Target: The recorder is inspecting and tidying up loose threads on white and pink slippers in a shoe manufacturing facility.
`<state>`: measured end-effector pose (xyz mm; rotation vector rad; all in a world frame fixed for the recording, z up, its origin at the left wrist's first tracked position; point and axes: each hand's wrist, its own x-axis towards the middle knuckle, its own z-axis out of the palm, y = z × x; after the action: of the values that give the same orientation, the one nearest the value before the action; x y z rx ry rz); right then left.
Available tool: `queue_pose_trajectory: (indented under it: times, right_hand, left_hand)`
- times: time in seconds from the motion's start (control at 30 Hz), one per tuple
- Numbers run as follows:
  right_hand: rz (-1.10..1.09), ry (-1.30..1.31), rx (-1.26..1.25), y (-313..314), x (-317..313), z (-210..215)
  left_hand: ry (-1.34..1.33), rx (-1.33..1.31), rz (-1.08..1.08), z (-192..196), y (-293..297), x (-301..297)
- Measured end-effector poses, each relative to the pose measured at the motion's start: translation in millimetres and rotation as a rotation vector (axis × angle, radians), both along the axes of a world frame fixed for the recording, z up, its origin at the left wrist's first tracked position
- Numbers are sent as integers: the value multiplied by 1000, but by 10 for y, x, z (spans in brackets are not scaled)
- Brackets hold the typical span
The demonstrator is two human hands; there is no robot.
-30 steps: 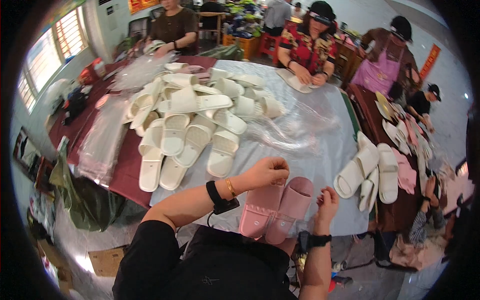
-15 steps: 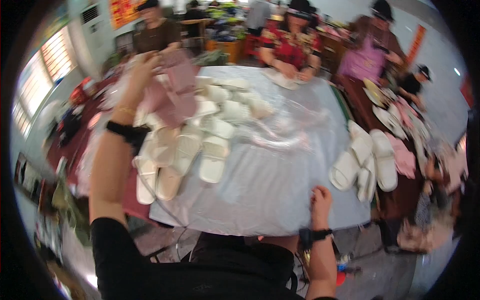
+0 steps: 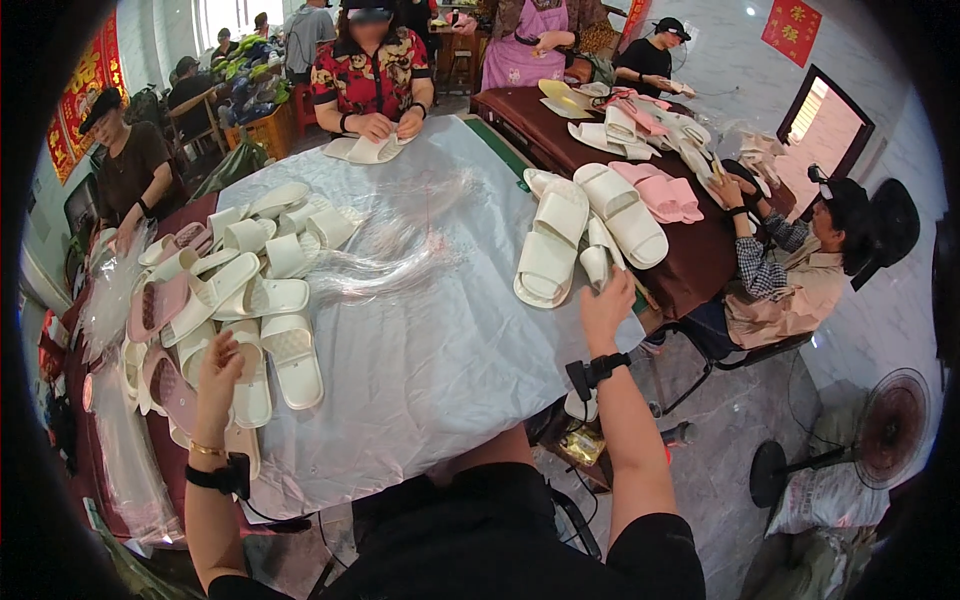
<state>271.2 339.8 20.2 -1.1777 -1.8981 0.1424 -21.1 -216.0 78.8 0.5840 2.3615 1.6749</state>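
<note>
While the left hand (image 3: 220, 368) is over the near part of a big pile of white slippers (image 3: 290, 350), the right hand (image 3: 608, 303) is at the other side, by a narrow white slipper (image 3: 597, 255). The left hand's fingers are softly bent and a little apart, and nothing shows between them. The right hand's fingers are bent at the near end of the narrow white slipper. They hide some of it, so it is hard to tell if they hold it or only touch it.

This slipper lies between two more, a wide white slipper (image 3: 552, 243) on its left and another white slipper (image 3: 620, 215) on its right. Just past them, a pink pair (image 3: 660, 193) is on a dark red cloth (image 3: 690, 255).

On the left, an upper pink slipper (image 3: 168, 298) and a lower pink slipper (image 3: 175, 397) lie with the pile, and the lower one is near the left hand. A pale blue sheet (image 3: 430, 380) is under the near slippers. Crumpled clear plastic (image 3: 400, 255) lies in its middle.

Across from the hands, a person in a red and black shirt (image 3: 372, 75) has both hands on a white slipper too. A round fan (image 3: 893, 425) stands at the far right.
</note>
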Motion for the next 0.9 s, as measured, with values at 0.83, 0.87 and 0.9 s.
queue_pose_trajectory:
  times: [0.83, 0.87, 0.9]
  right_hand:
    - [257, 496, -576, 137, 1008, 333]
    - [267, 632, -656, 3, 1037, 286]
    - [312, 665, -691, -129, 1041, 251]
  left_hand:
    - [-131, -157, -429, -272, 988, 965]
    - [-185, -104, -451, -278, 1067, 1012]
    - [-248, -61, -466, -284, 1149, 1063]
